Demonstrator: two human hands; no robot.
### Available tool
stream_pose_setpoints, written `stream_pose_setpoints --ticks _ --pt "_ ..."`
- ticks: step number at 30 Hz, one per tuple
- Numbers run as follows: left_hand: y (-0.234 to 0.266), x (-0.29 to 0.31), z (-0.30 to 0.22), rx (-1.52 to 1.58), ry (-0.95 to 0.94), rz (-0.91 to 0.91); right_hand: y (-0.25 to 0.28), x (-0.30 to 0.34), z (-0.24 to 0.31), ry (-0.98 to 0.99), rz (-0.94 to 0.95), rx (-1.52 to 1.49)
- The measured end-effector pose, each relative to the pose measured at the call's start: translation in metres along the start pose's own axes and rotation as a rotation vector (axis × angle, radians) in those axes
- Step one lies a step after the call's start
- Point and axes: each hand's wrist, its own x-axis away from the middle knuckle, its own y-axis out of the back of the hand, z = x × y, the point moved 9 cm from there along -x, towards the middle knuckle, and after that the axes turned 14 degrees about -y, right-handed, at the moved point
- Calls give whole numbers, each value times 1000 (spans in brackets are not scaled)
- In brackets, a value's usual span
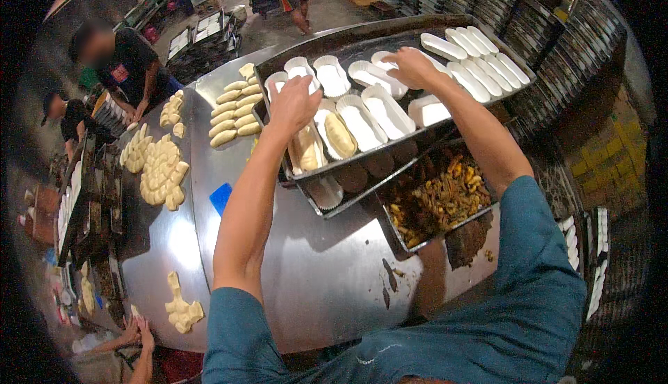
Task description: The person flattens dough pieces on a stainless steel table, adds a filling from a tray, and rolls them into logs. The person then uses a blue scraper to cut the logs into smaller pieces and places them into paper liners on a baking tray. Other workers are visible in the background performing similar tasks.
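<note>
A dark metal tray [480, 25] holds rows of white oval paper liners [362, 121]. Over the liners at its left end is my left hand [293, 102], fingers apart and touching liner rims. Farther right, my right hand [412, 68] has its fingers closed at the edge of a paper liner [381, 59]; the exact grip is partly hidden. Two front-left liners hold pale dough pieces, one a smooth oval dough roll [339, 135], the other a dough piece [306, 151] below my left wrist. Narrower stacked liners [480, 81] fill the tray's right end.
Beneath the tray, another tray [330, 210] juts out beside a pan of brownish-yellow filling [445, 192]. Shaped dough rolls [233, 116], a dough heap [163, 175] and a blue scraper [220, 198] lie on the metal table [299, 265]. Co-workers stand at left; stacked trays [577, 57] rise at right.
</note>
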Motion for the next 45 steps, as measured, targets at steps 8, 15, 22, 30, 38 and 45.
stream_pose_setpoints --ticks 8,15,22,30,38,45 --pt "-94 -68 17 171 171 419 -32 -70 -24 -179 -102 175" --pt "-83 -91 13 -53 2 205 -1 -89 -44 -101 -195 9" --pt "-16 -30 -73 159 -313 157 -25 52 -64 212 336 17" --pt "2 8 -122 245 -341 185 -13 24 -121 -152 31 67" --pt "85 80 -114 311 -57 -99 -20 -18 -121 -121 -157 -13" --pt "106 170 -78 336 225 -215 -17 53 -72 -36 -36 -49"
